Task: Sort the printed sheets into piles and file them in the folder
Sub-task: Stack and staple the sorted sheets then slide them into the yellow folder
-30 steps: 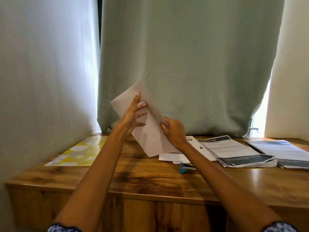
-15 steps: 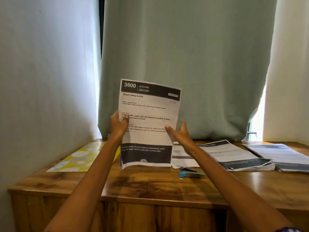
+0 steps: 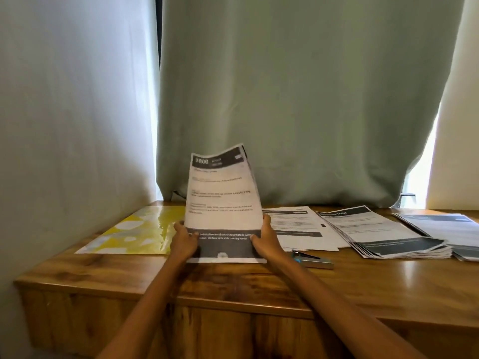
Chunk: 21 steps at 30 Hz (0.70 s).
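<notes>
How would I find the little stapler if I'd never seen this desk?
Look at the wooden desk in front of the green curtain. Just right of the right hand, near the front of the flat white sheets, lies the stapler. It is the only small metal and blue thing among all that paper.

A printed sheet stood nearly upright, its bottom edge at or just above the wooden worktop, its top corner curling back. The left hand gripped its lower left edge and the right hand gripped its lower right edge, thumbs on the dark band of print. A yellow patterned folder lay flat to the left. To the right lay a few loose sheets, then a fanned pile, then another pile at the frame's edge. A blue stapler lay just beside the right wrist. A green curtain hung behind.
</notes>
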### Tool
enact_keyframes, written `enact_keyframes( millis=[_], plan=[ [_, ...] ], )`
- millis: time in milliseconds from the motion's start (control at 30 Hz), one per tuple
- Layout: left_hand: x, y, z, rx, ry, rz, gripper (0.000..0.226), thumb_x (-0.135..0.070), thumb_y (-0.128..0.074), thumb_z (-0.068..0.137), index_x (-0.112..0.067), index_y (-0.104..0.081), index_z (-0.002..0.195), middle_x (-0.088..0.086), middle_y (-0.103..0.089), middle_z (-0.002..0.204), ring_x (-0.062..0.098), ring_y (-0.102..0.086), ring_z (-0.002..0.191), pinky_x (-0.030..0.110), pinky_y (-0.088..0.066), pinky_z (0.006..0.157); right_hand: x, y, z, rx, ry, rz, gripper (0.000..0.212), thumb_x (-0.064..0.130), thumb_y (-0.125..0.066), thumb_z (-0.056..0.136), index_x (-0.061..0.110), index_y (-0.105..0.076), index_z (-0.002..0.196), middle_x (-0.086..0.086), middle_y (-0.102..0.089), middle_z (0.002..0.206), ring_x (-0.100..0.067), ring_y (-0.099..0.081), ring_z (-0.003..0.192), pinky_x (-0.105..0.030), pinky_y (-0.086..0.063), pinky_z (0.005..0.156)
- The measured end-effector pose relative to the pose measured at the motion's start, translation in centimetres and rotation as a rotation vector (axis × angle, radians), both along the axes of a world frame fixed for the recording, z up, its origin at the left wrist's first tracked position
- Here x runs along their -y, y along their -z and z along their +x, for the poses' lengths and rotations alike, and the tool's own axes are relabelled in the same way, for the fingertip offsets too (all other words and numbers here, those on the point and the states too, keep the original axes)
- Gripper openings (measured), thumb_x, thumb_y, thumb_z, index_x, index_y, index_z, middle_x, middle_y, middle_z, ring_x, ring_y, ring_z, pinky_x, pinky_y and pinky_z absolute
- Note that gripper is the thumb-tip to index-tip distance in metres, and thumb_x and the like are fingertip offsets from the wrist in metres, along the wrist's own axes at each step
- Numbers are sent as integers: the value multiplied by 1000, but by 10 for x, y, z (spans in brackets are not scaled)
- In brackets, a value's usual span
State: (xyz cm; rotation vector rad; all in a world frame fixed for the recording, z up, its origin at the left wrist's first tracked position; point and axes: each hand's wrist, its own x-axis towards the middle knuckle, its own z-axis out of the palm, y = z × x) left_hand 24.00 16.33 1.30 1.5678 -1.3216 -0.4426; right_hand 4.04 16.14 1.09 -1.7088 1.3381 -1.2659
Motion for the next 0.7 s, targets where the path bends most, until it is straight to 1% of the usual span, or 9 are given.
enact_keyframes(
  millis=[33,133,167,233,267,367,467,567,700],
  plan=[
    [3,8,2,42,-4,58,51,-9,-49,93,-2,-25,137,25,-51,130,41,-51,116,39,-41,91,6,1,2,-21,16,-10,59,15,-56,93,19,-18,138,-8,-43,141,-24,-49,123,-39,-46,100],
    [19,11,5,180,-39,149,60,-10,-50,92,-3,-20,144,25,-49,132,40,-49,118,37,-40,92,29,-1,12,-89,106,-14,59,26,-62,90,21,-21,133,-8,-52,130,-22,-58,106,-35,-53,90],
    [26,10,5,248,-54,173,55,-12,-49,93,-3,-24,142,24,-49,132,39,-49,118,37,-41,92,37,-2,17,-132,137,14,61,25,-62,90,20,-21,135,-8,-52,130,-23,-58,106,-34,-53,89],
    [41,8,3,404,-78,236,39,-15,-47,94,-3,-39,130,21,-50,129,36,-51,115,38,-43,91,54,-2,24,-232,191,82,65,13,-61,89,15,-20,140,-10,-46,137,-27,-54,116,-34,-50,94],
    [47,7,2,467,-87,274,35,-15,-47,94,-3,-42,126,19,-49,128,34,-51,115,37,-43,91,62,-4,27,-275,212,104,64,10,-60,89,13,-22,141,-11,-45,139,-27,-53,119,-33,-49,96],
    [66,5,-2,641,-113,351,37,-18,-47,94,-7,-44,129,15,-41,134,31,-43,124,37,-40,98,83,-15,35,-349,271,116,51,9,-59,89,8,-34,134,-12,-51,133,-27,-56,114,-29,-49,89],
    [82,7,-6,804,-148,403,36,-19,-43,95,-12,-43,131,13,-42,135,29,-35,128,41,-35,101,102,-24,40,-363,300,103,37,12,-61,89,7,-48,123,-12,-57,125,-26,-60,107,-25,-49,80],
    [92,14,-4,882,-192,430,34,-21,-41,96,-16,-44,130,9,-44,132,27,-35,125,42,-33,100,115,-23,43,-445,302,116,30,15,-62,89,6,-55,117,-12,-60,120,-25,-61,102,-24,-49,77],
    [97,17,4,900,-209,446,34,-19,-41,96,-17,-44,129,9,-44,132,27,-35,124,43,-32,100,116,-16,46,-572,253,144,31,16,-60,90,5,-54,119,-12,-59,119,-23,-60,102,-25,-51,82]
  ],
)
